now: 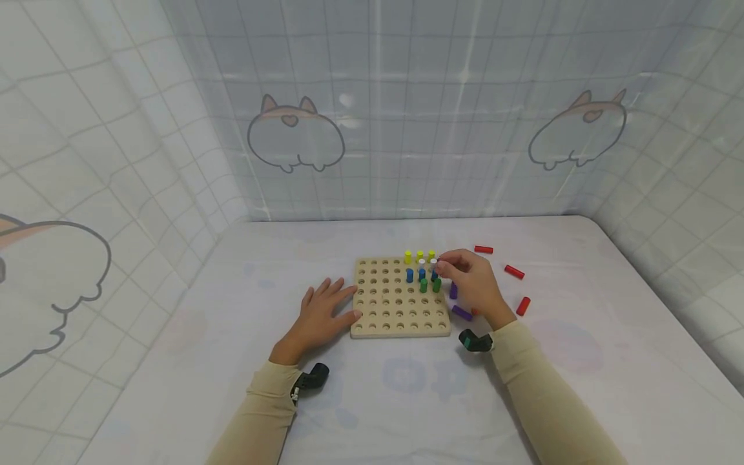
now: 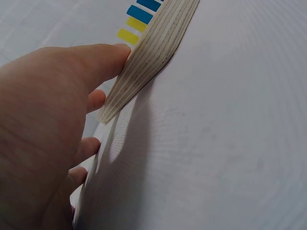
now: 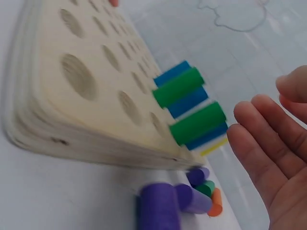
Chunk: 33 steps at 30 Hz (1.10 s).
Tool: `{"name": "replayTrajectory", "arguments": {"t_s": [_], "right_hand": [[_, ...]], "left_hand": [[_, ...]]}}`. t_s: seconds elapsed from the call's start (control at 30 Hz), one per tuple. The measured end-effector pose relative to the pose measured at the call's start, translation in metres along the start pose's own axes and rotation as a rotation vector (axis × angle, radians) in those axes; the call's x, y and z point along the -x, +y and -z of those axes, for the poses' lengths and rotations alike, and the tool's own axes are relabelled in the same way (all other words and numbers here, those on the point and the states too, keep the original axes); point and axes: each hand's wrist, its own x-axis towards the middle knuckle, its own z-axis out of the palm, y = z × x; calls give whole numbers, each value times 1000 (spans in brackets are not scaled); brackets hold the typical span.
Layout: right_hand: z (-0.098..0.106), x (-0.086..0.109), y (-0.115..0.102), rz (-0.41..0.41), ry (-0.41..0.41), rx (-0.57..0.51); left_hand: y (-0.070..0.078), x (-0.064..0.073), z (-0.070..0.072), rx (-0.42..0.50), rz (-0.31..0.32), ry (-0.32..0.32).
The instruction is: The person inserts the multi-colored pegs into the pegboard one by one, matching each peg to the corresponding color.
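Note:
A pale wooden pegboard (image 1: 401,330) with rows of round holes lies on the table. My left hand (image 1: 321,320) is spread at its left side, with the thumb and a finger touching the edge. My right hand (image 1: 473,281) hovers over the board's far right corner, fingers loosely bent beside a white peg (image 1: 433,263); no peg shows between its fingers in the right wrist view. Yellow pegs (image 1: 408,257), another white peg (image 1: 422,264), blue pegs (image 1: 409,276) and green pegs (image 1: 423,285) stand upright in nearby holes. The right fingertips partly cover that corner.
Loose red pegs (image 1: 514,272) lie on the table to the right. Purple pegs (image 1: 462,313) lie close to the board's right edge, with an orange peg (image 3: 217,203) and a green peg (image 3: 206,187) among them. Tiled-pattern curtains (image 1: 407,161) surround the table.

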Motion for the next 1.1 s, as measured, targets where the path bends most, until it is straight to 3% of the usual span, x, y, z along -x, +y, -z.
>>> {"name": "replayTrajectory", "arguments": {"t_s": [0.17,0.5,0.63,0.83,1.1], "right_hand": [[13,-5,2,-44,44,-52],[24,-16,11,-273,114,-28],[22,-20,19,-282,77,-12],[21,-27,24,-295,12,97],[18,-28,28,-222,-12,245]], "left_hand": [[0,-1,1,1,7,0],[-1,2,0,12,11,-4],[-2,3,-2,15,20,-15],[1,3,0,3,20,-10],[4,2,2,13,0,-3]]}}
